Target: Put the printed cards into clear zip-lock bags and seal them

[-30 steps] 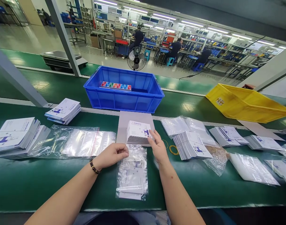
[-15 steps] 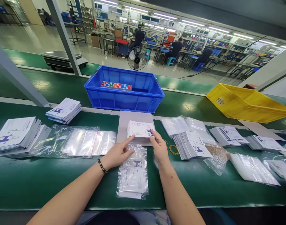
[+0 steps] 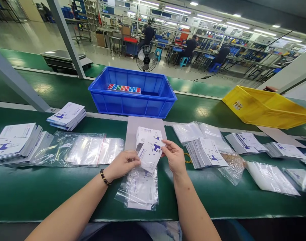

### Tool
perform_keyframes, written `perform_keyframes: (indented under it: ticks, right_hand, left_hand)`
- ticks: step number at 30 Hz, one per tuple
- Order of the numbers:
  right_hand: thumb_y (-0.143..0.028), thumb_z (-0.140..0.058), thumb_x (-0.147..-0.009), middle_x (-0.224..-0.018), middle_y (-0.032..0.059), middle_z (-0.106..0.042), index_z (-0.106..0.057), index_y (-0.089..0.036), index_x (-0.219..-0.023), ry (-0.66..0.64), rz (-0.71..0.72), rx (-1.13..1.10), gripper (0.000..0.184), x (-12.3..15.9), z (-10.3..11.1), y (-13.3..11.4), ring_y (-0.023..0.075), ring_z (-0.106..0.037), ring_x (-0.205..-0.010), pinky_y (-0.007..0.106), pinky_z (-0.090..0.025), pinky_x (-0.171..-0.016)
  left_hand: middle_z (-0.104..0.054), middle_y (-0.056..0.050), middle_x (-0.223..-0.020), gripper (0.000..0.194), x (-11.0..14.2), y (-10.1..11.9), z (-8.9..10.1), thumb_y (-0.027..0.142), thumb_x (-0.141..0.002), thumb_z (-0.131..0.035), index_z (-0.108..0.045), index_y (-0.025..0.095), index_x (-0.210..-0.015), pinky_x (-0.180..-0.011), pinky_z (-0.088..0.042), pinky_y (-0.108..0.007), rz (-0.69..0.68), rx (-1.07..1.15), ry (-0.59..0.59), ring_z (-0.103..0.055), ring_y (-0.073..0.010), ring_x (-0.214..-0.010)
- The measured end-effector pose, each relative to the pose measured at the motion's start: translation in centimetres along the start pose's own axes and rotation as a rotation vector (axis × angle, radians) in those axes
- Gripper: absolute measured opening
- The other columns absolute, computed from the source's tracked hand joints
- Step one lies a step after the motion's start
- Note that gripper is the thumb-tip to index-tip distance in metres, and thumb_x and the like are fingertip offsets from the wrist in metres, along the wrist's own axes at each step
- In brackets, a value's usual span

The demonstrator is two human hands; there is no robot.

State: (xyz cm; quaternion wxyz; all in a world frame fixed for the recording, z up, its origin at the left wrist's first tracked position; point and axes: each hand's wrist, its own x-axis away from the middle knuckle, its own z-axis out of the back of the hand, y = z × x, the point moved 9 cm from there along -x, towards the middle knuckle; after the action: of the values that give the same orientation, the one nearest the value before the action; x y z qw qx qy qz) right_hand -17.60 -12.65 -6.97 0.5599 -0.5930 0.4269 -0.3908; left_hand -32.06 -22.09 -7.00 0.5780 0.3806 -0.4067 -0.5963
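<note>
My right hand [image 3: 175, 157] pinches the upper right corner of a white booklet [image 3: 151, 154] with a blue figure on it, lifted off the small stack of booklets [image 3: 146, 134] on a grey card. My left hand [image 3: 123, 164] is closed at the booklet's lower left edge and at the mouth of a clear plastic bag [image 3: 140, 189] that lies on the green belt with printed sheets inside. The booklet hangs tilted just above the bag's opening.
A blue crate [image 3: 133, 100] stands behind the stack, a yellow bin [image 3: 263, 108] at the right. Booklet piles [image 3: 16, 142] and empty clear bags [image 3: 87, 152] lie left; more booklets [image 3: 208, 154] and bags [image 3: 268, 179] lie right. People sit at benches far behind.
My right hand has lifted the top booklet off the stack and drawn it toward me over the bag. My left hand has come back to the bag's mouth and the booklet's edge.
</note>
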Motion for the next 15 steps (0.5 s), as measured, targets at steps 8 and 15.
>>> perform_keyframes:
  ticks: [8,15]
  right_hand:
    - [-0.022,-0.060,-0.069,-0.073,0.0015,-0.056,-0.064,-0.017,-0.066,-0.691,0.015,0.345,0.008,3.0,-6.2,0.7,0.0127,-0.052,-0.069,0.026,-0.043,-0.065]
    - [-0.017,-0.058,-0.067,-0.066,-0.0027,-0.053,-0.060,-0.019,-0.089,-0.542,-0.083,0.341,0.022,2.5,-5.3,1.1,0.0100,-0.048,-0.060,0.023,-0.040,-0.059]
  left_hand:
    - [-0.056,-0.005,-0.089,0.012,0.2,-0.3,0.0,0.026,-0.072,-0.056,-0.063,0.017,-0.070,-0.068,-0.045,-0.027,0.024,0.183,0.140,-0.054,-0.0162,-0.080]
    - [-0.056,0.000,-0.061,0.019,0.1,-2.7,-1.0,0.031,-0.067,-0.061,-0.056,0.012,-0.068,-0.053,-0.043,-0.023,0.247,0.376,0.065,-0.052,-0.0114,-0.056]
